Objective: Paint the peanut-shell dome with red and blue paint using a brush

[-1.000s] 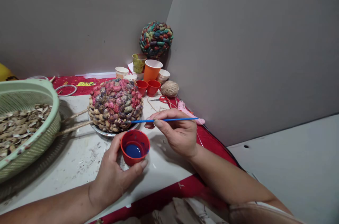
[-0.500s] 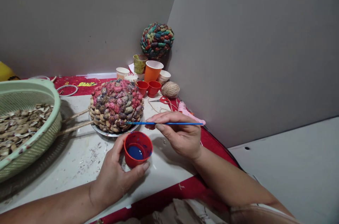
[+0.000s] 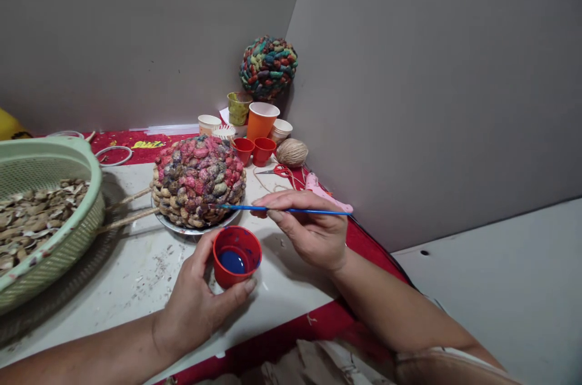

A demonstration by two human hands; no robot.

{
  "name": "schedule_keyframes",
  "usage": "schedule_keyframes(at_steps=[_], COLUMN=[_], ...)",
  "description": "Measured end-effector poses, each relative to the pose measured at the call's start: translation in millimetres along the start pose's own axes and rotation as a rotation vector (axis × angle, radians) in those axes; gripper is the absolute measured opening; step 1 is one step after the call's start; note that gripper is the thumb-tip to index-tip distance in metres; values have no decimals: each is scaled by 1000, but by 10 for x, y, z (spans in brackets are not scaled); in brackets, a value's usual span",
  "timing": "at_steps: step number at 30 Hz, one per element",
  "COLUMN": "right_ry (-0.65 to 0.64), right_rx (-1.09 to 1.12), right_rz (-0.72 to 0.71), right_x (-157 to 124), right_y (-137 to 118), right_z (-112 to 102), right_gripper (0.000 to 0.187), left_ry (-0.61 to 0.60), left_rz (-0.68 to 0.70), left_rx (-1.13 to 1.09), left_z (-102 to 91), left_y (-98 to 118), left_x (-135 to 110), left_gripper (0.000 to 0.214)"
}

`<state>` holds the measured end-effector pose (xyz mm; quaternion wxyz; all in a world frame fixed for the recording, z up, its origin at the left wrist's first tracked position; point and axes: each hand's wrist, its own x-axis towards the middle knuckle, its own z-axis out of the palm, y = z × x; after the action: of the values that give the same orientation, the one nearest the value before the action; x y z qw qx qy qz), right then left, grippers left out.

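Pinching the brush (image 3: 254,208), right hand (image 3: 311,234) hovers beside cup (image 3: 226,276) clasped by left hand (image 3: 194,307).

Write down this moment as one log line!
left hand: grips red cup of blue paint | right hand: holds blue brush | brush tip: at shell dome

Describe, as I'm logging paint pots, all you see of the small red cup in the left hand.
The small red plastic-looking cup sits upright on the white tabletop, open-topped, narrowing downward. A pool of blue paint lies in its bottom; blue smears mark the inner wall. The left hand cups it: thumb on the near side, fingers on the left.
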<state>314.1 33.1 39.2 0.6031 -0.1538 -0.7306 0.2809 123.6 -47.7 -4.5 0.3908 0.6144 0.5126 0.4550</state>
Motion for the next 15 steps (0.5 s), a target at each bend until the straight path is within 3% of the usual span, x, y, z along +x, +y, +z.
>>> schedule_keyframes(at_steps=[7,15], right_ry=[-57,-18], right_rx=[11,-38], right_rz=[-52,-64], right_x=[7,47], right_y=[-4,-44], right_z=[15,-27], right_gripper=[37,36], left_ry=[1,-12], left_rz=[31,-11], left_rx=[12,-22], left_z=[3,-5], left_y=[28,46], left_x=[14,2], left_gripper=[54,56])
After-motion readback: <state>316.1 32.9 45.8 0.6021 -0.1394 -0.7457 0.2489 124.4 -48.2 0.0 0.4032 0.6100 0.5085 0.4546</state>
